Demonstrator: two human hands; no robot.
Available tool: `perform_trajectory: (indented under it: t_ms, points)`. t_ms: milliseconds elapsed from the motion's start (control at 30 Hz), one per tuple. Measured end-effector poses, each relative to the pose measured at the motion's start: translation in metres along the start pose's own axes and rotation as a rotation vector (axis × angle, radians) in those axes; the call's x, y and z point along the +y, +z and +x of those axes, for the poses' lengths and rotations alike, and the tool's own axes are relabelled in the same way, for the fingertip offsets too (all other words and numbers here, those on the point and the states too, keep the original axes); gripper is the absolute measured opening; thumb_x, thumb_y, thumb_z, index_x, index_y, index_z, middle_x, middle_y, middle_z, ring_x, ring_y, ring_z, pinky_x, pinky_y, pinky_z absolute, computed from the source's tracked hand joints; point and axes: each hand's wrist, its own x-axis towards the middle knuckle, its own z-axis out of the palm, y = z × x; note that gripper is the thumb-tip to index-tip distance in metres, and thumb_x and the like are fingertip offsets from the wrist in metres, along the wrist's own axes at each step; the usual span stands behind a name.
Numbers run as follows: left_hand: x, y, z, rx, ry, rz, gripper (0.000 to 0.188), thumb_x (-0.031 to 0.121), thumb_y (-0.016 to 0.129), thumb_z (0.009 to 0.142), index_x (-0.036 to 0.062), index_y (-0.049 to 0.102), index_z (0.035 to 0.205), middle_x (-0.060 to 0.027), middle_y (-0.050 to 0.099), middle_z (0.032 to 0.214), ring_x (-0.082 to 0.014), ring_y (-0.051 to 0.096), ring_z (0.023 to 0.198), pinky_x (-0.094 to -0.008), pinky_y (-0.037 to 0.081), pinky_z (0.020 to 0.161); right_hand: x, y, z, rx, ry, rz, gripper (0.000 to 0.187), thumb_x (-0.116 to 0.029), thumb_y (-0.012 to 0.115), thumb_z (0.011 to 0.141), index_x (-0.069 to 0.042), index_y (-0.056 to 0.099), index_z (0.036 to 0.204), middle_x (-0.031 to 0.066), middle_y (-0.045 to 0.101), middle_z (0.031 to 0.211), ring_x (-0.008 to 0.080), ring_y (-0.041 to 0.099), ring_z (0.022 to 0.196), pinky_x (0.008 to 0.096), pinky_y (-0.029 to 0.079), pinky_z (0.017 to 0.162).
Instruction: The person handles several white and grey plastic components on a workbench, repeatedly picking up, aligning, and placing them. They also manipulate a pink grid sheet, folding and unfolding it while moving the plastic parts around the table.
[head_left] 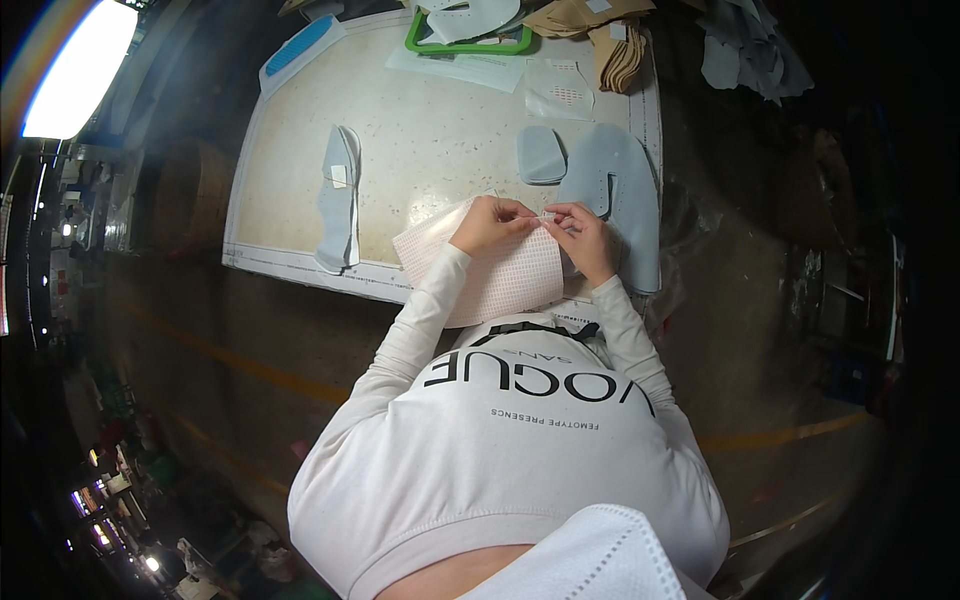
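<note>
A thin white sheet with rows of small reddish print (508, 282), which looks like a sheet of labels, hangs over the table's near edge in front of me. My left hand (490, 224) is closed in a pinch at its far edge. Close beside it, my right hand (582, 238) pinches at the sheet's upper right corner, fingertips almost meeting the left ones. Whether a small piece is between the fingertips is too fine to make out. Large grey-blue cut pieces (630, 185) lie right of my right hand, and a small stack of rounded grey-blue pieces (541, 156) lies beyond it.
At left on the white table (430, 130) lies a tied bundle of narrow grey-blue pieces (338, 210) with a white tag. A green-rimmed tray (470, 47), a clear plastic bag (560, 90) and brown cut pieces (618, 60) are at the back. A blue-and-white object (300, 46) occupies the far left corner.
</note>
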Motion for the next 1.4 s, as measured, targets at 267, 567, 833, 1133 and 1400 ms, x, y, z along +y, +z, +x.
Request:
perform_trajectory:
  t_ms: [267, 567, 833, 1133, 1400]
  points:
    - [-0.005, -0.011, 0.003, -0.094, 0.107, -0.142, 0.025, 0.016, 0.07, 0.083, 0.0049, 0.068, 0.106, -0.0037, 0.069, 0.093, -0.0099, 0.062, 0.086, -0.0228, 0.048, 0.074, 0.012, -0.006, 0.007, -0.106, 0.174, 0.196, 0.014, -0.008, 0.069, 0.083, 0.002, 0.064, 0.091, 0.006, 0.068, 0.082, 0.009, 0.065, 0.071, 0.0213, 0.051, 0.064]
    - [-0.022, -0.015, 0.005, -0.116, -0.029, -0.094, 0.017, 0.015, 0.068, 0.085, 0.004, 0.071, 0.097, -0.0015, 0.068, 0.087, -0.0075, 0.059, 0.077, -0.0222, 0.047, 0.072, 0.021, -0.01, 0.009, -0.167, 0.292, 0.189, 0.013, -0.006, 0.065, 0.087, 0.004, 0.061, 0.095, 0.0056, 0.067, 0.083, 0.0075, 0.063, 0.076, 0.0183, 0.049, 0.067]
    - [-0.032, -0.008, 0.006, -0.085, 0.009, -0.099, 0.015, 0.014, 0.067, 0.085, 0.0013, 0.071, 0.091, -0.0039, 0.069, 0.079, -0.0099, 0.062, 0.073, -0.0233, 0.05, 0.07, 0.024, -0.01, 0.007, -0.15, 0.287, 0.201, 0.016, -0.006, 0.066, 0.084, 0.002, 0.063, 0.098, 0.0052, 0.067, 0.084, 0.0083, 0.063, 0.076, 0.0196, 0.049, 0.067]
    - [-0.038, -0.009, 0.015, -0.007, -0.102, -0.066, 0.016, 0.015, 0.065, 0.086, 0.001, 0.07, 0.093, -0.0056, 0.069, 0.082, -0.0104, 0.063, 0.078, -0.0237, 0.05, 0.074, 0.0, -0.002, 0.0, 0.101, -0.13, -0.297, 0.043, -0.007, 0.07, 0.079, -0.007, 0.059, 0.12, 0.0082, 0.061, 0.109, 0.02, 0.062, 0.096, 0.0288, 0.052, 0.076]
    - [-0.025, -0.015, 0.004, -0.095, 0.038, -0.076, 0.014, 0.013, 0.067, 0.086, 0.0023, 0.07, 0.095, -0.0027, 0.069, 0.085, -0.008, 0.061, 0.077, -0.0208, 0.047, 0.074, 0.012, 0.001, 0.006, -0.136, 0.21, 0.267, 0.042, 0.003, 0.06, 0.086, -0.002, 0.052, 0.127, 0.0049, 0.061, 0.094, 0.0061, 0.058, 0.081, 0.0185, 0.048, 0.071]
